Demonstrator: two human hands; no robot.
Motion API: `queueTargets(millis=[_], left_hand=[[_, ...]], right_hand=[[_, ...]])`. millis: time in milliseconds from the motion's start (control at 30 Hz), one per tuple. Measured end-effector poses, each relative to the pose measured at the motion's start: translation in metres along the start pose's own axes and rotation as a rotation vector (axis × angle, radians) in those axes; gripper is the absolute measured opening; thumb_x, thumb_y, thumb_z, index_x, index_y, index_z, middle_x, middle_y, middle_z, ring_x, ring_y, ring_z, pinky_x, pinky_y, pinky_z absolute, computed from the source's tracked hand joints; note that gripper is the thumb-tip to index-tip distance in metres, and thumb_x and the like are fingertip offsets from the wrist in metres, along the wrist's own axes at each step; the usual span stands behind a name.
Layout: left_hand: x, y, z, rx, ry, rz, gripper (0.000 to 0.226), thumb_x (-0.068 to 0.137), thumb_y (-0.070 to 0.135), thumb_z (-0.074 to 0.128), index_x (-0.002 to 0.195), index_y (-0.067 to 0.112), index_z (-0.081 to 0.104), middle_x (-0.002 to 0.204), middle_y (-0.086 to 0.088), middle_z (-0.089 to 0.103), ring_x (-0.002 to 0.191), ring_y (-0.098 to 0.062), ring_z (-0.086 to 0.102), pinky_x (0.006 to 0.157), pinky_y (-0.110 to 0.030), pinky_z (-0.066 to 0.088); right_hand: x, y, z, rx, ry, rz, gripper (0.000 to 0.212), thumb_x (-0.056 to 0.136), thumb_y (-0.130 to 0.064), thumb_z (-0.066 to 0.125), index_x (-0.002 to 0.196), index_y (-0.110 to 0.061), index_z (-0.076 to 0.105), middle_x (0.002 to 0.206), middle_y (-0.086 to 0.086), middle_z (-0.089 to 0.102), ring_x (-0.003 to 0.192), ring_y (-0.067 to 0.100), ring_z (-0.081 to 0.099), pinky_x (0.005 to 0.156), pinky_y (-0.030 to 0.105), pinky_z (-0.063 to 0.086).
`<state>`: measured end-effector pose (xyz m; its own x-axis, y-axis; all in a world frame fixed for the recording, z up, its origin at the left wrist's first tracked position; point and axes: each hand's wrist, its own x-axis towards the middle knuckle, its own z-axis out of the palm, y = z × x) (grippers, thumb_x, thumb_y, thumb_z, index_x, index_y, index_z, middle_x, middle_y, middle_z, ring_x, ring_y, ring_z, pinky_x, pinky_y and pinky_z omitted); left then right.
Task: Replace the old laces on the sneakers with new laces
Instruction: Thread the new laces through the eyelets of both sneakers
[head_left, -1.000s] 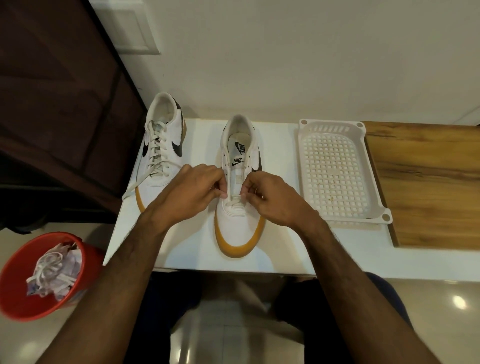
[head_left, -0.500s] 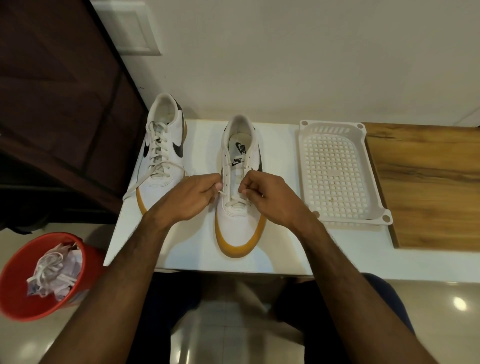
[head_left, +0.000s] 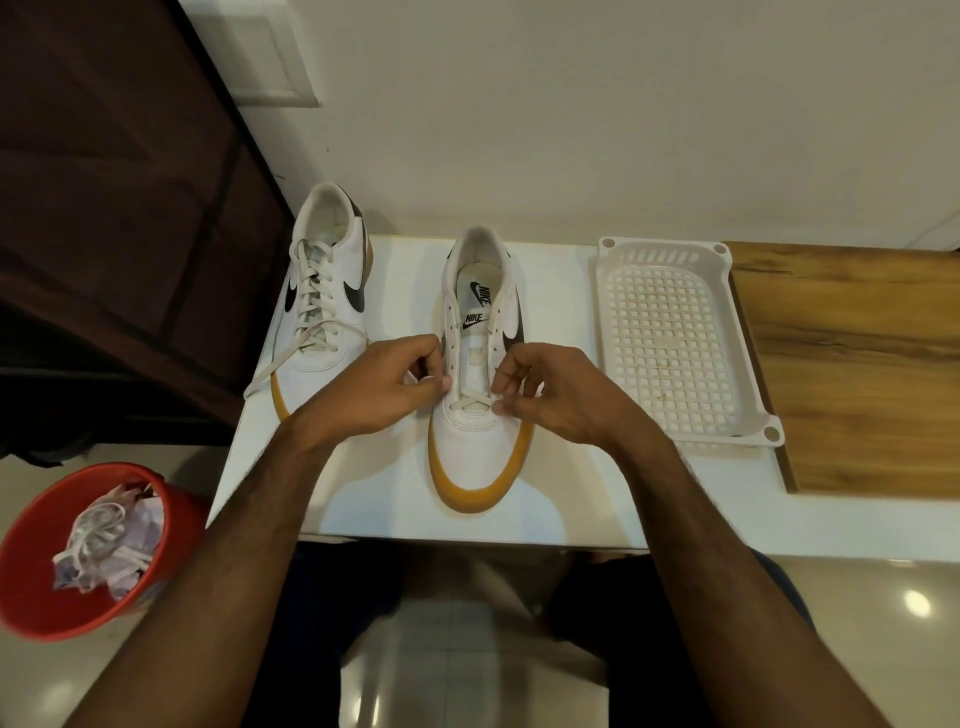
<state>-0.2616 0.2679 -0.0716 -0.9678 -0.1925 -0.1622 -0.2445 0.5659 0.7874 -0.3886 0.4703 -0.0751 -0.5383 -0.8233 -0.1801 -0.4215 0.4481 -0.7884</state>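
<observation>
- Lacing is at its first rows on the middle sneaker, which stands toe-near on the white table; a new lace crosses once over the lowest eyelets, and the eyelets farther up are bare.
- Left hand pinches one lace end at the shoe's left eyelet row; right hand pinches the other end at the right row, fingers curled round it.
- To do this step well, I would say: draw both ends out evenly so the lengths match, keep the flat lace untwisted where it crosses, then feed each tip up through the next eyelet on the opposite side. Pull snug, not hard, or the toe end will pucker.
- The far-left sneaker is laced through its whole eyelet run, one loose end trailing off the table's left edge.
- Old laces appear to lie with crumpled wrapping in the red bucket on the floor at near left.
- A white perforated tray sits right of the shoe, beside a wooden surface.
- Against a second ago, the hands have parted: then they were close over the tongue, hiding the lace; now the crossing shows between them.
</observation>
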Motion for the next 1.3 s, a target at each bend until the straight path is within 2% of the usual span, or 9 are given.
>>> queueTargets(millis=[233,367,433,567,733,867,1067,1167,1300], left_hand=[[-0.005,-0.003,-0.011,-0.093,0.038,-0.028,0.011,0.089,0.014,0.074,0.086,0.018,0.065,0.086,0.009,0.07,0.077,-0.004,0.062,0.064,-0.015,0.046],[-0.005,-0.006,-0.015,-0.027,0.062,0.013,0.012,0.09,0.017,0.074,0.087,0.027,0.067,0.088,0.009,0.07,0.082,-0.01,0.063,0.069,-0.015,0.044],[-0.005,-0.007,-0.013,-0.059,0.039,0.001,0.003,0.093,0.026,0.071,0.093,0.027,0.068,0.083,0.005,0.068,0.075,-0.008,0.06,0.064,-0.015,0.044],[-0.004,-0.007,-0.009,-0.012,-0.071,-0.048,0.022,0.096,0.033,0.066,0.082,0.016,0.064,0.061,0.011,0.054,0.057,-0.003,0.047,0.053,-0.017,0.04],[-0.007,-0.001,-0.022,-0.436,0.102,0.114,0.034,0.091,0.025,0.064,0.074,-0.003,0.053,0.067,-0.007,0.045,0.069,-0.015,0.046,0.068,-0.022,0.04],[-0.008,0.009,-0.038,-0.707,0.301,0.26,0.021,0.086,0.021,0.059,0.07,0.008,0.058,0.075,-0.013,0.05,0.074,-0.023,0.047,0.071,-0.032,0.041],[-0.011,0.026,-0.041,-0.689,0.275,0.344,0.022,0.096,0.016,0.055,0.077,0.017,0.066,0.087,-0.007,0.067,0.073,-0.021,0.055,0.067,-0.028,0.048],[-0.012,0.03,-0.025,-0.735,0.221,0.313,0.022,0.099,0.016,0.056,0.078,0.01,0.061,0.087,-0.012,0.07,0.062,-0.019,0.051,0.061,-0.025,0.046],[-0.014,0.029,-0.025,-0.984,0.248,0.297,0.032,0.086,0.039,0.075,0.071,0.017,0.058,0.073,-0.007,0.067,0.049,-0.014,0.046,0.058,-0.032,0.04]], right_hand=[[0.002,0.005,0.002,-0.147,-0.019,0.03,0.02,0.088,-0.001,0.064,0.086,-0.019,0.073,0.093,-0.009,0.069,0.081,0.004,0.059,0.074,0.021,0.05],[0.001,-0.003,0.003,-0.038,0.038,-0.02,0.022,0.085,0.0,0.063,0.088,-0.02,0.072,0.092,-0.008,0.069,0.081,0.005,0.06,0.07,0.011,0.045],[0.002,-0.008,0.006,0.017,0.029,-0.045,0.019,0.087,-0.002,0.064,0.092,-0.018,0.072,0.093,-0.006,0.069,0.08,0.002,0.06,0.07,0.01,0.045],[0.003,-0.009,0.011,0.026,0.003,-0.049,0.013,0.088,-0.01,0.074,0.099,-0.017,0.072,0.088,-0.004,0.063,0.074,0.0,0.055,0.068,0.01,0.044],[0.003,-0.006,0.009,0.025,0.0,-0.03,0.012,0.092,-0.011,0.069,0.099,-0.02,0.073,0.09,-0.006,0.061,0.076,0.0,0.055,0.07,0.01,0.043],[0.002,-0.005,0.009,0.007,0.003,-0.038,0.015,0.092,-0.009,0.067,0.1,-0.02,0.073,0.088,-0.006,0.063,0.074,0.0,0.056,0.069,0.012,0.042],[0.004,-0.034,0.019,0.408,0.134,-0.138,0.028,0.096,-0.02,0.069,0.124,-0.024,0.068,0.083,0.001,0.066,0.074,0.026,0.064,0.075,0.032,0.056],[0.007,-0.042,0.031,0.392,0.013,-0.139,0.013,0.097,-0.029,0.067,0.108,-0.025,0.074,0.086,0.007,0.07,0.08,0.035,0.065,0.076,0.048,0.055],[0.006,-0.034,0.021,0.464,-0.019,-0.107,0.015,0.102,-0.017,0.06,0.09,-0.011,0.069,0.08,-0.001,0.068,0.074,0.012,0.06,0.072,0.025,0.049]])
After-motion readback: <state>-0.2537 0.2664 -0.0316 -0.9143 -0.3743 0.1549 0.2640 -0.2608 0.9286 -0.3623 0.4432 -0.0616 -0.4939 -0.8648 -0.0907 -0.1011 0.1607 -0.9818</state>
